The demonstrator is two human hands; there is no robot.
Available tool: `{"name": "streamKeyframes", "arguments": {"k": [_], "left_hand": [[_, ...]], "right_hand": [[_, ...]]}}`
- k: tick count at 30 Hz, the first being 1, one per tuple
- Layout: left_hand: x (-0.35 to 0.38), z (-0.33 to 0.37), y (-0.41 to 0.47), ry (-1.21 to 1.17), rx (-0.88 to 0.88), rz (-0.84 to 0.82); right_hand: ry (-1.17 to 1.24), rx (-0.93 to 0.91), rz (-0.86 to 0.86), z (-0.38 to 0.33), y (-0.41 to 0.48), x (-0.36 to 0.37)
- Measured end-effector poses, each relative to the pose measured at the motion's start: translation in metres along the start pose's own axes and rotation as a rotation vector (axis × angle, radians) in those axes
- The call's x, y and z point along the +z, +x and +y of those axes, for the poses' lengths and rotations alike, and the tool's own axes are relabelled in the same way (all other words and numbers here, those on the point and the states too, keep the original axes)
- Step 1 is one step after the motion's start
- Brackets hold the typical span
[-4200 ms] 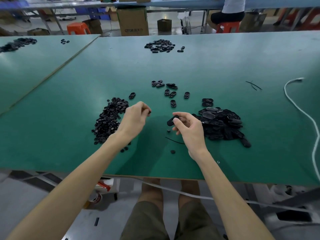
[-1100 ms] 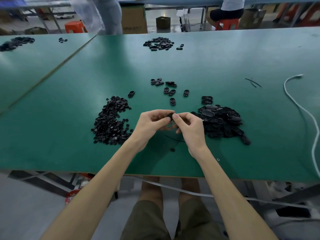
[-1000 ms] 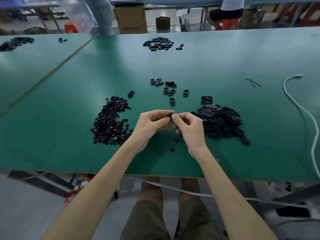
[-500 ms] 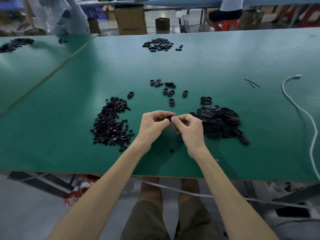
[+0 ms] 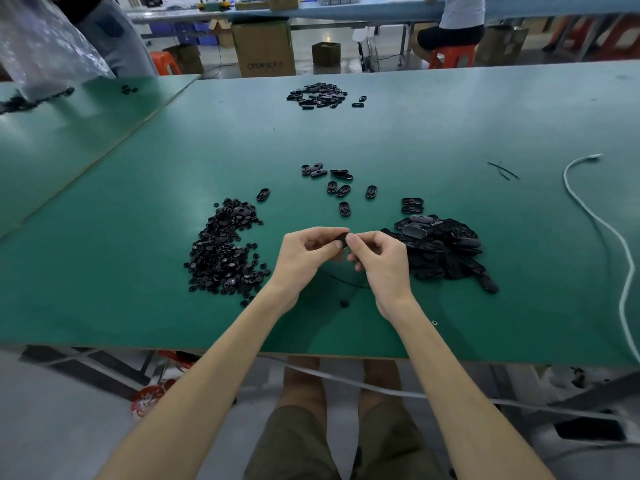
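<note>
Left hand [image 5: 304, 256] and right hand [image 5: 382, 263] are both pinching one black part [image 5: 342, 241] (mostly hidden) above the table's [image 5: 450, 133] near edge.

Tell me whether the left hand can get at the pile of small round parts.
Probably yes: the pile of small round parts lies close to the left hand, with only green table between. Both it and the right hand pinch a black piece, though.

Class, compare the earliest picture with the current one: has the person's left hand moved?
Yes. The left hand has moved right, away from the pile of small round parts, and now meets the right hand on one black piece.
</note>
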State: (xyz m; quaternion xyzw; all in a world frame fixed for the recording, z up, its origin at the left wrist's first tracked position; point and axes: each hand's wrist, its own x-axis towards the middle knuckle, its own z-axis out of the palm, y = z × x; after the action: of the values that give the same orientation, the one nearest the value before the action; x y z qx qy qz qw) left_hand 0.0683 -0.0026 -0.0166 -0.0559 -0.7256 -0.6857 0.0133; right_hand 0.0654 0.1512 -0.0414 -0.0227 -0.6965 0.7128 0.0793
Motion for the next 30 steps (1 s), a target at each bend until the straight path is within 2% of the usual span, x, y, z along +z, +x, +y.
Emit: {"name": "streamKeyframes", "arguments": {"k": [6, 14, 20, 23, 26, 30], "left_hand": [[-0.009, -0.004, -0.003, -0.03, -0.03, -0.043], [-0.004, -0.004, -0.001, -0.002, -0.037, -0.001], [0.004, 0.009, 0.01, 0.047, 0.018, 0.069], [0.018, 0.024, 0.024, 0.168, 0.102, 0.092], [0.039, 0.039, 0.038, 0.272, 0.165, 0.05], [0.074, 0.05, 0.051, 0.406, 0.204, -0.094]], "right_hand": [[-0.05, -0.016, -0.021, 0.0, 0.0, 0.002], [-0.077, -0.012, -0.025, 0.0, -0.001, 0.0], [-0.051, -0.016, 0.014, -0.003, -0.001, 0.002], [-0.037, 0.003, 0.009, -0.006, 0.0, 0.004], [-0.061, 0.005, -0.01, -0.007, 0.0, 0.004], [-0.141, 0.053, -0.03, -0.009, 0.002, 0.004]]}}
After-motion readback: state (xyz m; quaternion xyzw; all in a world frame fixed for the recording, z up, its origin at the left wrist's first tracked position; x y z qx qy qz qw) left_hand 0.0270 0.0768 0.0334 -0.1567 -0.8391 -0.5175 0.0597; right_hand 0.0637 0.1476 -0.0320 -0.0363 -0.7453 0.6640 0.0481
